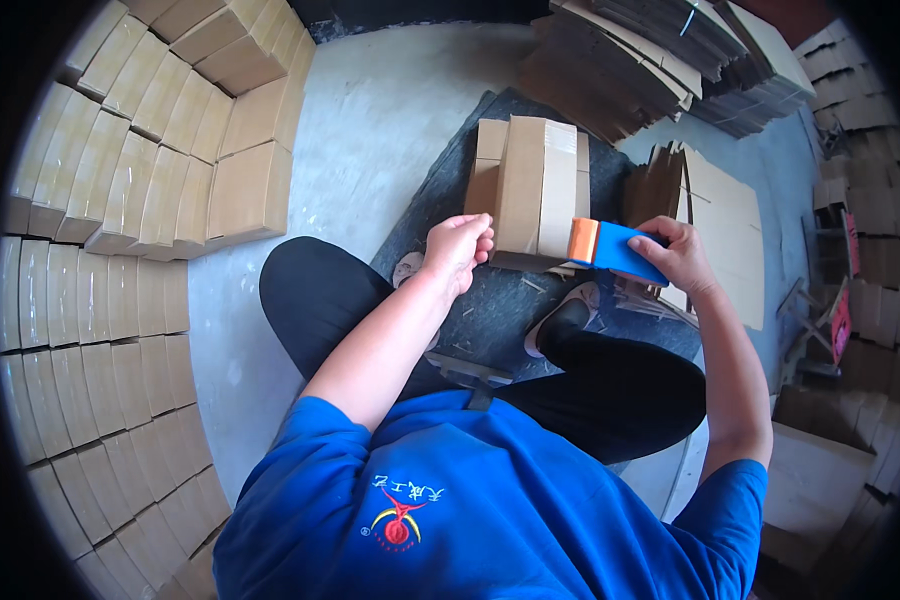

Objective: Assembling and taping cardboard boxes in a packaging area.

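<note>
A closed brown cardboard box (520, 190) stands in front of me, with a paler strip along its top seam. My right hand (677, 255) grips a blue tape dispenser (622, 249) with an orange front, held at the box's near right corner. At the box's near left side is my left hand (457, 252), its fingers curled together; what they hold, if anything, is too small to make out. Another piece of brown cardboard (485, 165) shows behind the box on the left.
Rows of stacked cardboard boxes (130, 190) line the left side. Flattened cardboard (725, 220) leans on my right, with tied stacks of flat cardboard (630, 60) farther back. A dark mat (445, 190) lies under the box and my feet. More stacks (875, 150) stand at the far right.
</note>
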